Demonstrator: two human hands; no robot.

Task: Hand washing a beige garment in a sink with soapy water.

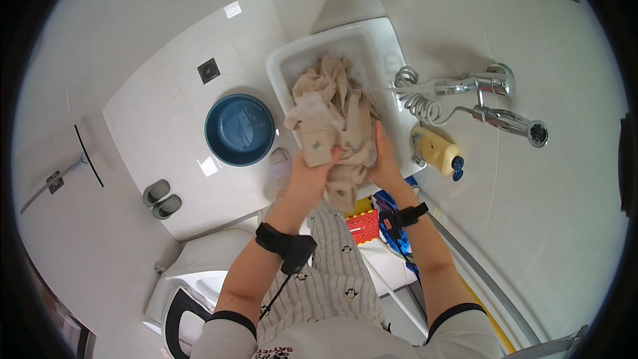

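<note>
A wet beige garment (344, 104) with buttons lies bunched in a white rectangular sink (396, 50), its near end lifted over the front rim. White suds cling to its left side. My left hand (309, 174) grips a buttoned flap of the cloth, thumb on top. On the opposite side, my right hand (386, 157) holds the bundle, its fingers partly hidden by fabric. Another buttoned end (341, 194) hangs down between my wrists. From the chrome faucet (461, 85) a thin stream of water runs onto the garment.
Right of the sink are a yellow bottle (433, 149) with a blue cap and a chrome sprayer (513, 122) on a coiled hose. A blue basin (239, 129) stands on the floor at left, near a drain (208, 70) and grey slippers (162, 199). A red folding stool (363, 227) sits below.
</note>
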